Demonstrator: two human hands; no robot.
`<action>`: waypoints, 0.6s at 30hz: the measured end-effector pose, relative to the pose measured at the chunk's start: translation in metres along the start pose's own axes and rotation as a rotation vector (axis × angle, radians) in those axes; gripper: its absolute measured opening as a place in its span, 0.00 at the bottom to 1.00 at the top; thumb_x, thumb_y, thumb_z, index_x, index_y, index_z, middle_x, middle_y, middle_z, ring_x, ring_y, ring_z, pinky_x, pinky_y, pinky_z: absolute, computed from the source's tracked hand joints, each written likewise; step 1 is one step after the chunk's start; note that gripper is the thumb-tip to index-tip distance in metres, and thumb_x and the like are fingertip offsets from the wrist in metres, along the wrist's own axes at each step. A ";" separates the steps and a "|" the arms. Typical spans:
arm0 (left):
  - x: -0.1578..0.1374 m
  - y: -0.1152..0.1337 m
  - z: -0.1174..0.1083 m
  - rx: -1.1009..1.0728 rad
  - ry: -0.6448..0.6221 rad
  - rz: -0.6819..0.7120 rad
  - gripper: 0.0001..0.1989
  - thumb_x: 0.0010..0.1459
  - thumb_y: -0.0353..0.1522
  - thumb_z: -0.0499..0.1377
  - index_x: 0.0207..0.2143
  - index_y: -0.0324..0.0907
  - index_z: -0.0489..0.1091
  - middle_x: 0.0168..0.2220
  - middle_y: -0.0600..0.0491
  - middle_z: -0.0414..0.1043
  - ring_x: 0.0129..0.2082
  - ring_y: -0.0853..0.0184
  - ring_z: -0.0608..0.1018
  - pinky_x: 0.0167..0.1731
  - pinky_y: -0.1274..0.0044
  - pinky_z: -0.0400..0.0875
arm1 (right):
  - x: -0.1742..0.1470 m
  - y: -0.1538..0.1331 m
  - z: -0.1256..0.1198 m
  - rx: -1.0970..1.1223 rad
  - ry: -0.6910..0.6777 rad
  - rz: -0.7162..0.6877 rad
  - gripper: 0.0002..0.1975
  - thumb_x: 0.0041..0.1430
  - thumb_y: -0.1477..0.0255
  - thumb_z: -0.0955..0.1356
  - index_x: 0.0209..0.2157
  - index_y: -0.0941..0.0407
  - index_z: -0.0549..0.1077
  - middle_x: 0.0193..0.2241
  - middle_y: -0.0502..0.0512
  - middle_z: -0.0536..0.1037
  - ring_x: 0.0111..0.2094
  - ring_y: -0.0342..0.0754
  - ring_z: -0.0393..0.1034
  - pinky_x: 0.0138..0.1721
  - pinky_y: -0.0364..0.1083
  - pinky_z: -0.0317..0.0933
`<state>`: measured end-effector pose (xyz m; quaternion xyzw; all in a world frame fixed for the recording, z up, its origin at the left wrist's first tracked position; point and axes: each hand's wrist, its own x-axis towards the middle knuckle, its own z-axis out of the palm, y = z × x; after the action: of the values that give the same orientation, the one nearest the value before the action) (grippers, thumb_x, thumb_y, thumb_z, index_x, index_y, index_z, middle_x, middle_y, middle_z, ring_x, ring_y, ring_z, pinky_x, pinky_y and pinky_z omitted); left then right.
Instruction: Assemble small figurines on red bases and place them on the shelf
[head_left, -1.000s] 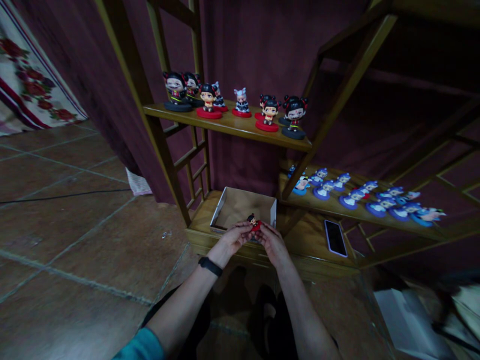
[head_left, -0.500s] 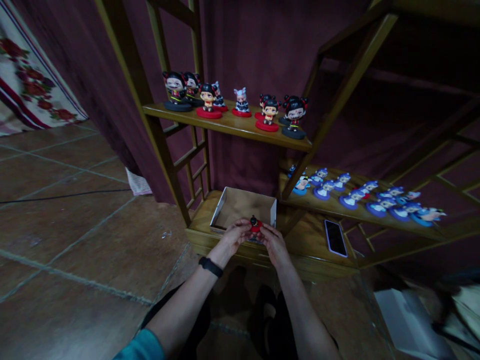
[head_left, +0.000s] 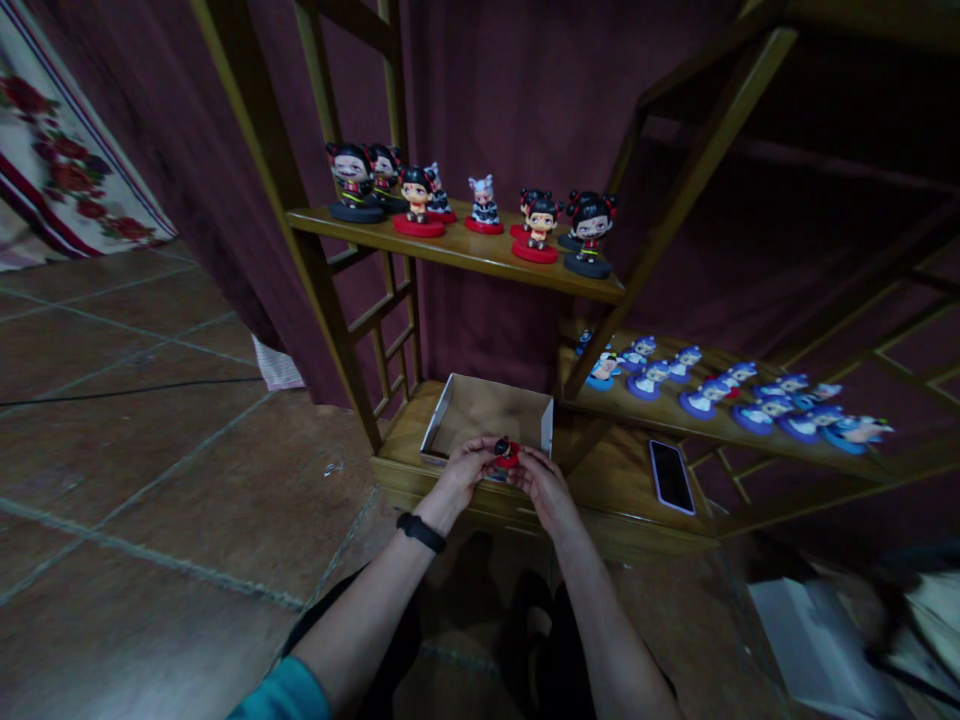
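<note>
Near the held figurine (head_left: 507,453), an open box (head_left: 487,405); farther right, a phone (head_left: 671,476).

the figurine (head_left: 509,458) looks plastic, the box (head_left: 487,408) matt cardboard, the shelf (head_left: 465,251) glossy wood.

Black and red mark the held figure (head_left: 506,454); the box (head_left: 491,402) is tan inside, white on its walls. Black-topped and grey-white toys (head_left: 541,218) sport red or charcoal bases (head_left: 418,229), while lower toys (head_left: 703,399) show violet, blue and white. The shelf (head_left: 465,253) is yellow-brown, the curtain (head_left: 517,90) maroon, the phone (head_left: 672,477) black with lilac edging, the sleeve (head_left: 289,690) teal, the wristband (head_left: 421,533) black. Red roses (head_left: 69,176) and stripes pattern a white cloth (head_left: 19,135).
</note>
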<state>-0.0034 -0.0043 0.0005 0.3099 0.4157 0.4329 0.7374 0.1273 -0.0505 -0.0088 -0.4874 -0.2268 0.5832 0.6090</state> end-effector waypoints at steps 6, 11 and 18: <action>0.003 -0.001 -0.001 0.020 -0.011 -0.028 0.08 0.44 0.24 0.63 0.31 0.36 0.76 0.26 0.49 0.76 0.20 0.74 0.73 0.20 0.84 0.63 | -0.002 0.000 0.001 -0.030 -0.032 0.012 0.17 0.39 0.66 0.75 0.35 0.56 0.75 0.25 0.51 0.79 0.21 0.42 0.69 0.24 0.44 0.66; 0.002 -0.002 0.000 -0.044 -0.054 -0.044 0.08 0.46 0.26 0.64 0.33 0.36 0.75 0.30 0.48 0.77 0.25 0.71 0.76 0.27 0.82 0.69 | -0.001 -0.002 0.002 0.014 0.000 -0.002 0.17 0.37 0.68 0.76 0.33 0.56 0.74 0.23 0.50 0.78 0.22 0.42 0.70 0.26 0.44 0.69; 0.002 -0.003 0.001 -0.062 -0.217 -0.062 0.17 0.40 0.25 0.68 0.37 0.34 0.75 0.36 0.45 0.77 0.31 0.68 0.78 0.36 0.78 0.71 | 0.006 0.003 -0.006 0.092 -0.008 -0.002 0.18 0.37 0.70 0.77 0.33 0.57 0.75 0.26 0.51 0.80 0.27 0.44 0.74 0.33 0.47 0.71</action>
<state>-0.0009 -0.0035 -0.0021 0.3192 0.3291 0.3864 0.8003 0.1326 -0.0472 -0.0154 -0.4563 -0.2025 0.5944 0.6305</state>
